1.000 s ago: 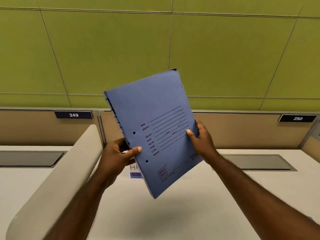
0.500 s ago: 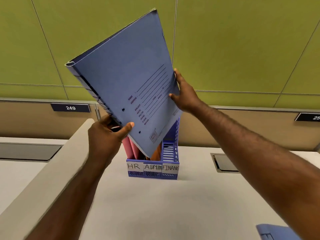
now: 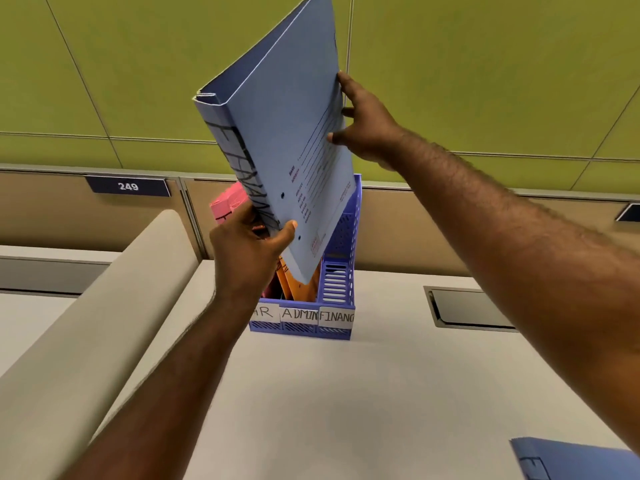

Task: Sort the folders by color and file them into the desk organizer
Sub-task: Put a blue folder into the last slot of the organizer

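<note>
A blue folder with black lettering on its spine hangs tilted above the blue desk organizer. Its lower corner dips toward the slots labelled ADMIN and FINANCE. My left hand grips the folder's lower spine edge, thumb on the cover. My right hand holds the folder's right edge, fingers spread along it. Pink folders stand in the HR slot and orange folders in the ADMIN slot, partly hidden by my left hand and the blue folder.
The organizer stands on a white desk against a beige partition with a 249 plate. Another blue folder lies at the bottom right. A beige divider runs along the left. A grey cable hatch sits right.
Both hands have turned the blue folder more upright and brought it over the organizer, its lower corner now inside the organizer's top. The view has closed in on the organizer.
</note>
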`<state>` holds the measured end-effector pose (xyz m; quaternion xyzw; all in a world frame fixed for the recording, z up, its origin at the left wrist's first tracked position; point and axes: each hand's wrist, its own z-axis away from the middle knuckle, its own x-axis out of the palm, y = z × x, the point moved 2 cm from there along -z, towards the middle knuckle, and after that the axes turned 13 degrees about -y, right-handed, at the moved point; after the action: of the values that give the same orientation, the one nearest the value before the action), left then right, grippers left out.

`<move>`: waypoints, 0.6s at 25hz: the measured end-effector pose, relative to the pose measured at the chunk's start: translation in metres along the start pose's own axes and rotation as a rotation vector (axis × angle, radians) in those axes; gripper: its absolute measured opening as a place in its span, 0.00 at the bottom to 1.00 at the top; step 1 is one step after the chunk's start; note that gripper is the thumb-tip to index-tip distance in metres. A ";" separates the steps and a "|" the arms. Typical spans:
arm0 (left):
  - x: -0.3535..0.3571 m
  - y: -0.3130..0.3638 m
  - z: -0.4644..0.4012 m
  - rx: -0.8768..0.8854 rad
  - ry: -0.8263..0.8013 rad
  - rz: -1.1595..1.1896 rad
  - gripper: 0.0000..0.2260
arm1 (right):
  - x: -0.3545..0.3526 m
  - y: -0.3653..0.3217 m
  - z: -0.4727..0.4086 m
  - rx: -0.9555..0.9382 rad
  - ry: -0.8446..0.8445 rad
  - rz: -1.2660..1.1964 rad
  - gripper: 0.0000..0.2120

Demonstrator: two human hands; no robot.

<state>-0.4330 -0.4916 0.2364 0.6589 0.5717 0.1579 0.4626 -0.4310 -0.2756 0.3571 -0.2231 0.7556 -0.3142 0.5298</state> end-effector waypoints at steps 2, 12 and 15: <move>0.014 -0.001 -0.001 0.012 -0.018 -0.010 0.18 | 0.001 0.003 0.000 -0.001 -0.031 -0.046 0.46; 0.066 -0.018 -0.022 -0.046 -0.098 -0.075 0.20 | 0.003 0.011 0.014 -0.168 -0.136 0.122 0.63; 0.079 -0.029 -0.027 -0.081 -0.112 -0.088 0.20 | 0.006 0.015 0.014 -0.193 -0.210 0.117 0.64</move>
<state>-0.4470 -0.4115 0.2019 0.6218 0.5664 0.1233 0.5266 -0.4197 -0.2723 0.3387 -0.2600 0.7345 -0.1838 0.5993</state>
